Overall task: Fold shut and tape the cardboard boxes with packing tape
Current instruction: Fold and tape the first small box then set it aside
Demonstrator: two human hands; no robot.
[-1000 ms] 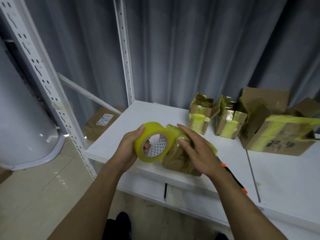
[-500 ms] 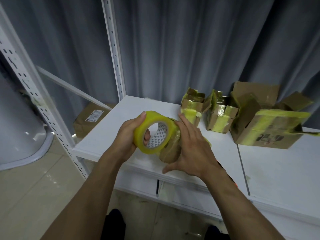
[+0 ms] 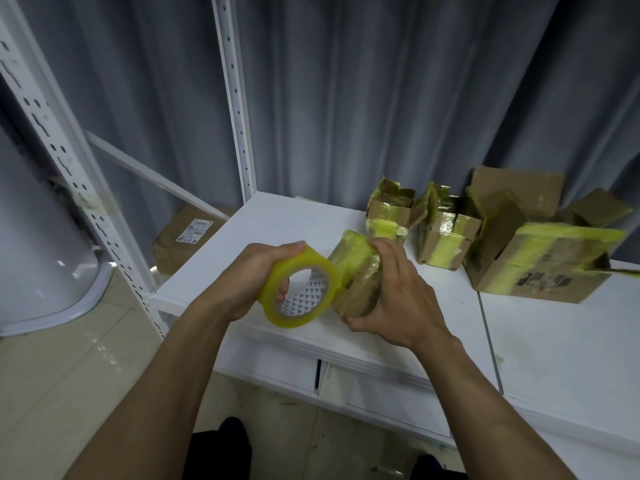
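Observation:
A roll of yellow packing tape [image 3: 298, 285] is gripped in my left hand [image 3: 254, 275], fingers through its core. Right beside it my right hand [image 3: 398, 292] holds a small cardboard box [image 3: 355, 271] wrapped in yellow tape, tilted up off the white table [image 3: 554, 341], thumb below and fingers over its far end. The roll touches the box's left side. Two small taped boxes [image 3: 388, 216] [image 3: 441, 237] with flaps standing open sit behind. A larger box [image 3: 540, 258] with open flaps lies at the right.
A white perforated shelf upright [image 3: 235, 98] rises at the table's back left corner, another [image 3: 65, 168] at the left. A brown parcel [image 3: 187, 237] with a label lies on the floor behind. Grey curtain hangs behind everything. A large white rounded object [image 3: 41, 265] stands at far left.
My right hand went from lying flat on the small box to gripping it and tilting it up. The tape roll stayed pressed against the box's left side.

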